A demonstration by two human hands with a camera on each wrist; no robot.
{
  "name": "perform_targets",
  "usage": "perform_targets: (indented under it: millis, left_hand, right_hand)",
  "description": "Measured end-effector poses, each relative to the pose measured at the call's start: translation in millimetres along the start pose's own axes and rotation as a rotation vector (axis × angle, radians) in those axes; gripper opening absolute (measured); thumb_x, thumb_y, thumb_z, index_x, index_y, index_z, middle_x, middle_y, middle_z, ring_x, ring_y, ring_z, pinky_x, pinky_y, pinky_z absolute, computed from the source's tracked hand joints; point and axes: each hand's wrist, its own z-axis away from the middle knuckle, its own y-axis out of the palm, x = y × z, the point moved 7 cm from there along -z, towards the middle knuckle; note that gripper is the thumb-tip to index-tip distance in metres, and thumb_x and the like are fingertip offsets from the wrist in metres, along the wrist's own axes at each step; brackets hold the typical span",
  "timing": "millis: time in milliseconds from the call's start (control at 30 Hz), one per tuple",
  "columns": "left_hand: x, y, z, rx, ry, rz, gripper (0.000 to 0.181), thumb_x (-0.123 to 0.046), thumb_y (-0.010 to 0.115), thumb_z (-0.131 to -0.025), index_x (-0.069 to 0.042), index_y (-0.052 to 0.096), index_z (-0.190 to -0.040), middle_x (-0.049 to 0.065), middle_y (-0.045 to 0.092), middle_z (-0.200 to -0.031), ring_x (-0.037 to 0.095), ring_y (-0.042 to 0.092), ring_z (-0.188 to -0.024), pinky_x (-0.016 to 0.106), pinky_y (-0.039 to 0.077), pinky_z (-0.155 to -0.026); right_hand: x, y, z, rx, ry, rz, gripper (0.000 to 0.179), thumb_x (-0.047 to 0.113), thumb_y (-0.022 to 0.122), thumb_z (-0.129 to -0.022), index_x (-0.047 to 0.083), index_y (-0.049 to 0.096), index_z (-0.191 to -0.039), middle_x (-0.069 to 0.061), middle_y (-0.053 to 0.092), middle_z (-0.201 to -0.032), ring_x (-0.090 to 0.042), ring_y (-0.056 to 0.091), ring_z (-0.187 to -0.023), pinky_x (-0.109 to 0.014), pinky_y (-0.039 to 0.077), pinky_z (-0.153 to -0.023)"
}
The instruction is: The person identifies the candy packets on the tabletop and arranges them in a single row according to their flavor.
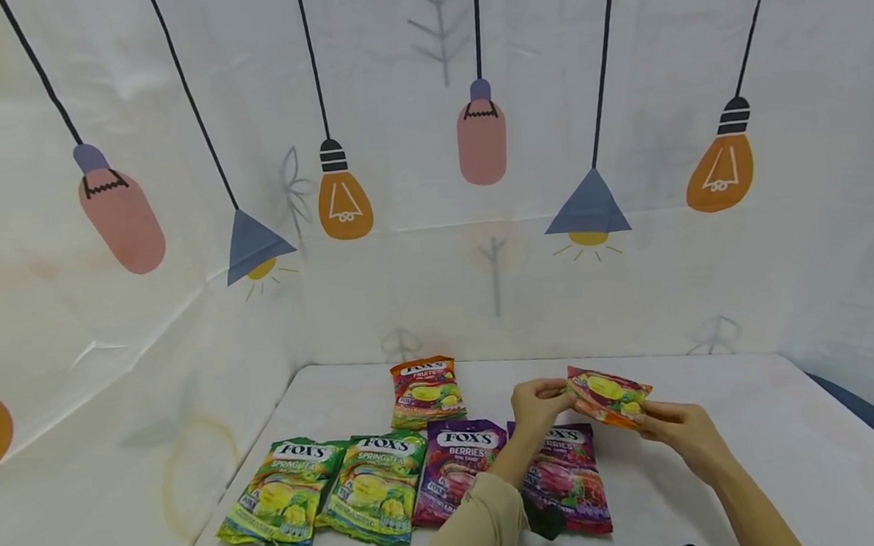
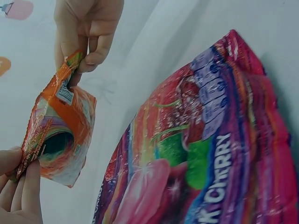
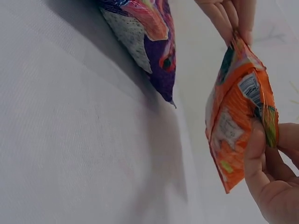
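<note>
An orange and red candy bag [image 1: 605,395] is held up off the table between both hands, turned on its side. My left hand [image 1: 539,409] pinches one end of it, and my right hand [image 1: 683,433] pinches the other. In the right wrist view the back of the candy bag [image 3: 238,112] shows a barcode, with the right thumb pressed near it. Just below the left hand lies a purple berries candy bag [image 1: 570,478], partly covered by the left arm. It looms large in the left wrist view, its cherry print [image 2: 187,140] facing up.
Another purple berries bag [image 1: 459,464] lies left of the first. Further left are two green spring tea bags [image 1: 382,485] side by side. An orange fruits bag [image 1: 427,390] sits behind them on the white table [image 1: 503,373]. A printed curtain [image 1: 423,290] hangs along the back.
</note>
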Motion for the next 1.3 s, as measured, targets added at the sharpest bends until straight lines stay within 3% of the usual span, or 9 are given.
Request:
perform_targets:
  millis: [233, 533, 733, 967, 1133, 1300]
  left_hand:
    - [0.7, 0.4, 11.5, 0.028, -0.010, 0.059, 0.018, 0.003, 0.074, -0.074, 0.005, 0.072, -0.092, 0.014, 0.072, -0.088, 0.016, 0.069, -0.081, 0.024, 0.055, -0.068]
    - [-1.9, 4.9, 29.2, 0.140, -0.012, 0.205, 0.018, 0.002, 0.069, -0.081, 0.012, 0.068, -0.097, 0.023, 0.069, -0.090, 0.022, 0.070, -0.080, 0.026, 0.056, -0.069]
    - [-1.1, 5.8, 41.3, 0.165, -0.013, 0.205, 0.018, 0.001, 0.069, -0.081, 0.012, 0.068, -0.096, 0.021, 0.070, -0.089, 0.018, 0.069, -0.076, 0.032, 0.056, -0.069]
    - [-0.9, 9.8, 52.0, 0.181, -0.058, 0.198, 0.019, 0.007, 0.072, -0.073, 0.010, 0.070, -0.092, 0.017, 0.071, -0.089, 0.015, 0.069, -0.078, 0.022, 0.054, -0.065]
    - [1.5, 13.9, 57.7, 0.196, -0.088, 0.189, 0.019, 0.009, 0.074, -0.071, 0.008, 0.071, -0.089, 0.014, 0.072, -0.087, 0.015, 0.069, -0.076, 0.023, 0.055, -0.063]
    - [4.9, 18.5, 63.6, 0.269, -0.089, 0.187, 0.018, 0.005, 0.074, -0.072, 0.008, 0.071, -0.089, 0.012, 0.072, -0.086, 0.011, 0.068, -0.073, 0.023, 0.054, -0.062]
  right_hand:
    - [1.8, -5.9, 9.3, 0.006, -0.027, 0.054, 0.052, 0.017, 0.059, -0.093, -0.018, 0.043, -0.129, -0.035, 0.051, -0.125, -0.014, 0.067, -0.085, -0.023, 0.053, -0.076]
    - [-0.2, -13.0, 22.3, 0.029, -0.032, 0.137, 0.051, 0.021, 0.058, -0.094, -0.016, 0.046, -0.128, -0.033, 0.053, -0.124, -0.019, 0.067, -0.087, -0.024, 0.052, -0.076]
    - [-2.0, -17.8, 30.3, 0.042, -0.022, 0.162, 0.051, 0.022, 0.058, -0.094, -0.015, 0.047, -0.127, -0.032, 0.053, -0.125, -0.019, 0.066, -0.086, -0.024, 0.052, -0.074]
    - [-6.9, -25.1, 39.3, 0.074, -0.006, 0.193, 0.051, 0.022, 0.056, -0.095, -0.015, 0.045, -0.129, -0.028, 0.058, -0.121, -0.017, 0.065, -0.084, -0.032, 0.052, -0.076]
    - [-12.4, -31.0, 42.9, 0.091, 0.016, 0.201, 0.050, 0.021, 0.054, -0.096, -0.015, 0.044, -0.130, -0.025, 0.061, -0.117, -0.015, 0.065, -0.084, -0.033, 0.052, -0.076]
    - [-22.6, -35.4, 48.5, 0.128, 0.053, 0.186, 0.054, 0.023, 0.053, -0.097, -0.015, 0.038, -0.133, -0.023, 0.062, -0.117, -0.016, 0.064, -0.084, -0.033, 0.053, -0.076]
